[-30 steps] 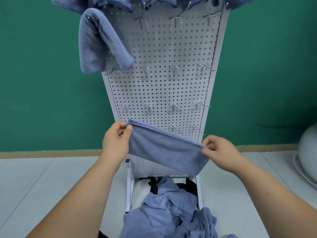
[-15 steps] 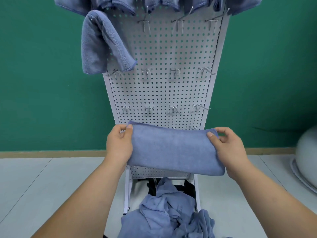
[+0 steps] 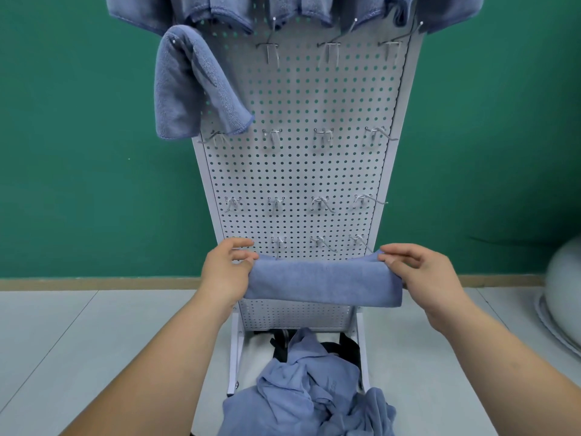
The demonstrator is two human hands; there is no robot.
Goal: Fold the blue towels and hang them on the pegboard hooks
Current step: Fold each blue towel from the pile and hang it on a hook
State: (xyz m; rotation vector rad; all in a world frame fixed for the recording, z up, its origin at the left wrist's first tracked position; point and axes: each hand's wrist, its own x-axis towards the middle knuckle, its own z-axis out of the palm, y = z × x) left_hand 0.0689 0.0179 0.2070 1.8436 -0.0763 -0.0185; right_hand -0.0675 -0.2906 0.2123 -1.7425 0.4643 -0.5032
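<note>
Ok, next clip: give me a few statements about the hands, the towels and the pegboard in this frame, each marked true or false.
1. The left hand and the right hand each pinch one end of the folded towel. True.
2. The unfolded towels lie on a table to the person's right. False: the pile of loose towels lies on the floor at the foot of the pegboard.
3. A hanging towel drapes over a hook near the pegboard's left edge. True.
4. Every hook carries a towel. False: many hold nothing, such as the bare hook in the middle rows.
</note>
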